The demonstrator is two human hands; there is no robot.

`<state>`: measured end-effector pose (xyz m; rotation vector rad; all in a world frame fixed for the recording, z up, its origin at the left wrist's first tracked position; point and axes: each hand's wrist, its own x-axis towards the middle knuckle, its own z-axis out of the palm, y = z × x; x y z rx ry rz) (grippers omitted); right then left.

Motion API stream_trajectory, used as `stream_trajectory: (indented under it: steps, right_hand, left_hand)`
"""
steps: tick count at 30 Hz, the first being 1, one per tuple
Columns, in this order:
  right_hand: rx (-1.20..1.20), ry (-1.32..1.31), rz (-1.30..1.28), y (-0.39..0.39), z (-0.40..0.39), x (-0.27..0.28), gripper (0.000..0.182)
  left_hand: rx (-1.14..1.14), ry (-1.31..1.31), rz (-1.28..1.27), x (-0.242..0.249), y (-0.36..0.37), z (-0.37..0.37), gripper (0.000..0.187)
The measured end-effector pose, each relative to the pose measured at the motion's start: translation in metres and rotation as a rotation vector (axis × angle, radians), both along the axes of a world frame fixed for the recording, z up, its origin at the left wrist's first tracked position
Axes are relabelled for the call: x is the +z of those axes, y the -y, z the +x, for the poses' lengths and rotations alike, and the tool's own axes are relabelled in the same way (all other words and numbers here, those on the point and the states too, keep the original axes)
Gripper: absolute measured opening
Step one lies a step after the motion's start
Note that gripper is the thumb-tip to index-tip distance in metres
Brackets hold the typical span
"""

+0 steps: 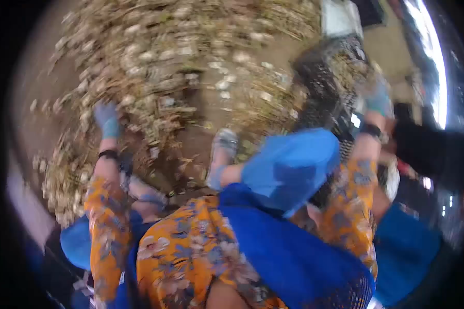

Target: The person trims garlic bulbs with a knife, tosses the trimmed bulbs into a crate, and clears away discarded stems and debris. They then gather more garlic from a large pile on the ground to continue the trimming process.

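Note:
My left hand [108, 119], in a grey-blue glove, hangs low over the left part of a heap of whitish bulbs with dry stalks [154, 46] that look like garlic. Motion blurs its fingers, and I cannot make out anything in it. Out to the right, my right hand [375, 98], gloved in blue-green, reaches to the edge of a dark mesh crate [314, 77]. Its fingers are smeared too, so whether it holds something does not show. Pale bulbs and stalks [345, 67] appear inside the crate.
A foot in a light shoe [226, 141] rests on brown ground between my arms. Blue cloth [294, 159] covers my knee. Beyond the crate stands a white container [341, 19]. Dark shapes and a teal surface [404, 252] lie at right.

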<state>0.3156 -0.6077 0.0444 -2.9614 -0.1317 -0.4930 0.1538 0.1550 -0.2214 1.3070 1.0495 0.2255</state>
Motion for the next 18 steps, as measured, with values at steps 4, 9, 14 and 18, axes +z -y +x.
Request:
stream_trajectory:
  steps: [4, 9, 14, 18]
  right_hand:
    - [-0.091, -0.177, 1.527, -0.05, 0.017, 0.003, 0.05]
    - [0.001, -0.552, 1.599, -0.224, -0.042, -0.001, 0.052]
    - [0.012, -0.722, 1.431, -0.312, -0.068, -0.029, 0.05]
    - [0.08, -0.829, 1.486, -0.345, -0.078, -0.048, 0.047]
  left_hand:
    - [-0.194, -0.254, 1.143, -0.03, -0.028, 0.023, 0.038]
    - [-0.586, -0.162, 1.024, -0.015, -0.043, 0.078, 0.045]
    - [-0.659, -0.442, 0.899, 0.015, -0.014, 0.092, 0.055]
    - [-0.652, -0.412, 0.859, -0.015, -0.02, 0.088, 0.056]
